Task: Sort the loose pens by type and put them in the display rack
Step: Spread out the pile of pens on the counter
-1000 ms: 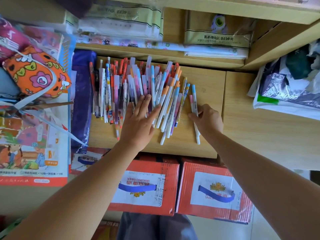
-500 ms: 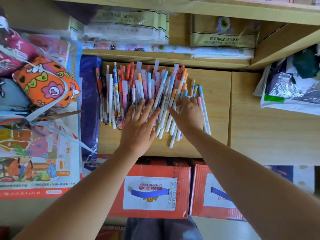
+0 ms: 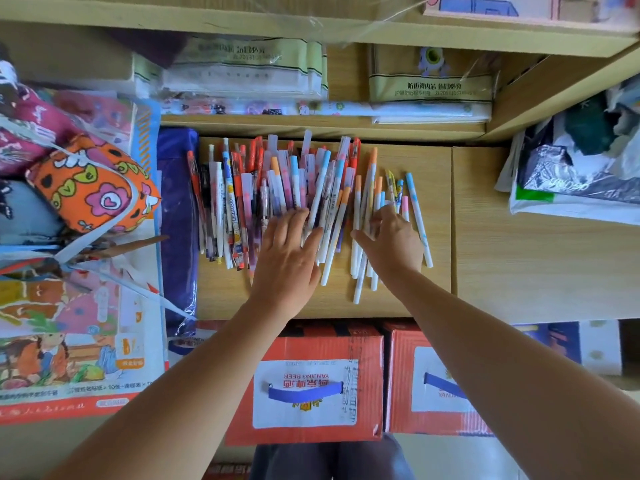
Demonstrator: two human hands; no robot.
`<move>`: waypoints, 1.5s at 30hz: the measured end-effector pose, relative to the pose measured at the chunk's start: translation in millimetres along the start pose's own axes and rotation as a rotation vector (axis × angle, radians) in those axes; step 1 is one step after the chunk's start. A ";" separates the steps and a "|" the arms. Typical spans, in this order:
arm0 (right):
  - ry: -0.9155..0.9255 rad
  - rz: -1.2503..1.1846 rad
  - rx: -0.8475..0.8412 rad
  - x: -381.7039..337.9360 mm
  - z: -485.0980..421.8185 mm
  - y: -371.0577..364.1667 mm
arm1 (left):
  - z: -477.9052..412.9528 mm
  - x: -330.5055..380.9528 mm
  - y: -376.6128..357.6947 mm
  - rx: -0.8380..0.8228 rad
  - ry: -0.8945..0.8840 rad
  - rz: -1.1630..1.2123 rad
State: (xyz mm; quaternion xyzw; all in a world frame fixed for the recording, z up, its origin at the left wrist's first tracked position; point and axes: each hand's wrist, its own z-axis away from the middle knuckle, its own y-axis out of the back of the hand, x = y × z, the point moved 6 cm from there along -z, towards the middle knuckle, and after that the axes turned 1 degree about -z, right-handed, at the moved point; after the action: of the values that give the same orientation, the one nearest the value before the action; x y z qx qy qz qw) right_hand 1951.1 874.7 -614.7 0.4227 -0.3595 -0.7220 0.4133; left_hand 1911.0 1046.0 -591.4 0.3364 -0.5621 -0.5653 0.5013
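Released, the left grip [image 3: 287, 258] flattens the heap of coloured plastic pens [image 3: 242, 188]; right grip [image 3: 391, 244]: hold unclear. Pens beneath it may roll back, remixing types.

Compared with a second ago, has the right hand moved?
Yes. The right hand has shifted left, away from the seam in the wooden top and further onto the pens.
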 end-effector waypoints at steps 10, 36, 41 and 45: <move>0.002 -0.152 -0.020 6.0 -6.4 -4.4 | -13.9 14.7 -0.5 -0.022 0.029 0.015; -0.049 -0.303 0.114 74.3 -37.7 21.4 | -37.4 36.5 -7.1 -0.041 0.187 0.108; -0.070 -0.258 0.090 82.1 -43.2 22.5 | -43.4 42.7 -9.8 -0.091 0.234 0.233; -0.098 -0.238 0.042 85.8 -52.6 21.5 | -44.4 45.8 -15.4 -0.123 0.294 0.227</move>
State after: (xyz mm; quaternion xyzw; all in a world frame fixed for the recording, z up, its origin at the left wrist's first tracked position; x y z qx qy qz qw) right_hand 1979.2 779.9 -643.1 0.4352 -0.3418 -0.7779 0.2978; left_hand 1937.6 987.4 -604.3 0.3184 -0.4816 -0.4833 0.6581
